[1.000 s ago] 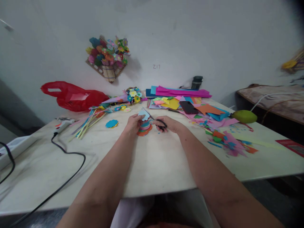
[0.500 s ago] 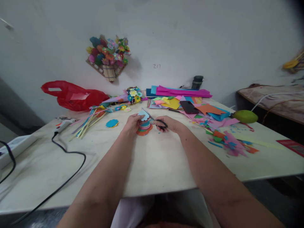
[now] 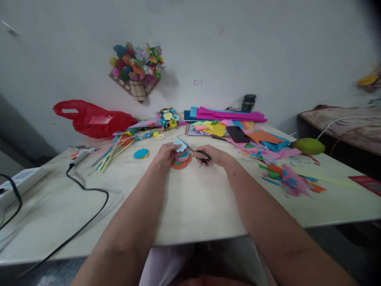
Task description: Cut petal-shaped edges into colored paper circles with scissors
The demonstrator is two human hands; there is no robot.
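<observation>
My left hand [image 3: 164, 154] pinches a light blue scalloped paper piece [image 3: 179, 145] at its left side. Black-handled scissors [image 3: 204, 156] are in my right hand [image 3: 214, 155], fingers closed round the handles. Their blades point up and left, at the right edge of the light blue paper. Below that paper lies a stack of coloured paper rounds [image 3: 182, 162], orange at the bottom, partly hidden by my left hand and the paper. A blue scalloped paper shape [image 3: 141, 153] with yellow under it rests on the table to the left.
Paper strips [image 3: 105, 157], a glue gun [image 3: 81, 155] with its cord and a red plastic bag [image 3: 98, 121] are on the left. Paper sheets [image 3: 229, 115], a phone [image 3: 237, 134], paper scraps [image 3: 288, 178] and a green fruit-like object [image 3: 308, 146] are on the right. A power strip [image 3: 22, 182] sits far left.
The whole view has shifted very slightly. Both hands, the light blue paper and the scissors keep nearly the same positions.
</observation>
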